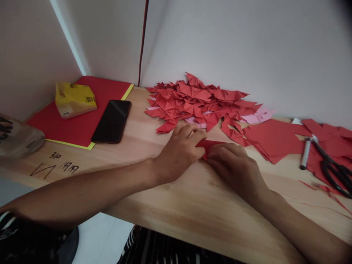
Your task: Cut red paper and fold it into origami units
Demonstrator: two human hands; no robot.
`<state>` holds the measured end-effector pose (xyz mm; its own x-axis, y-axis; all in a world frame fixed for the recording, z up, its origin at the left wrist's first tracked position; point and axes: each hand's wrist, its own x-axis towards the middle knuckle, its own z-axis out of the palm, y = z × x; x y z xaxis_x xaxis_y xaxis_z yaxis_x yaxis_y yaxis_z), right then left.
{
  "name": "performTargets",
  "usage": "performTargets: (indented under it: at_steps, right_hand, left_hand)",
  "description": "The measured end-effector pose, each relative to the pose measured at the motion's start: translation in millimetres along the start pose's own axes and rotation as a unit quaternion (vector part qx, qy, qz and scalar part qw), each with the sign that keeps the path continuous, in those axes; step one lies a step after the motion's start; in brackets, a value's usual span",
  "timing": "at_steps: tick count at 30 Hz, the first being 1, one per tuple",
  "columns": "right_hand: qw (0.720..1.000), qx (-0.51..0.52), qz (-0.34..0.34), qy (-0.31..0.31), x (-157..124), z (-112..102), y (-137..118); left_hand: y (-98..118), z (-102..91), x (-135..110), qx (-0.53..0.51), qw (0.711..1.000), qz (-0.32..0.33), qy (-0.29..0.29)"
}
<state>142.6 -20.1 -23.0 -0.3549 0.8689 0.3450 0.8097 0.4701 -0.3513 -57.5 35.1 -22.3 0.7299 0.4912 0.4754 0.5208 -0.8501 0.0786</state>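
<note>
Between my hands, low over the wooden table, is a small piece of red paper (213, 144) that looks folded. My left hand (183, 152) is closed on its left end, thumb and fingers pinching it. At its right side my right hand (238, 165) has its fingers curled over the paper, hiding much of it. Just beyond my hands lies a heap of folded red paper pieces (195, 95), with a few pink ones among them. To the right of my right hand rests a stack of flat red paper sheets (275, 137).
Scissors (332, 165) with black handles and a marker (305, 154) lie at the right among red scraps. A phone (112, 121) is at the left, by a yellow packet (75, 99) on red sheets (82, 134). A plastic bag (22, 137) sits at the far left.
</note>
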Motion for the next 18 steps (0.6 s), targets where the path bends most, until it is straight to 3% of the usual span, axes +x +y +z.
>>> performTargets:
  at_steps: [11,14,18]
  right_hand:
    - [0.998,0.049,0.033,-0.011,1.3,-1.2,1.3]
    - [0.997,0.052,0.046,-0.022,2.4,-1.4,1.8]
    - [0.996,0.056,0.059,-0.035,3.9,-2.2,1.8]
  left_hand:
    - [11.4,-12.8,0.6,0.016,1.000,-0.003,-0.016]
    - [11.3,-16.0,0.7,-0.011,0.996,0.022,-0.082]
    - [7.5,-12.5,-1.1,-0.115,0.982,-0.063,-0.139]
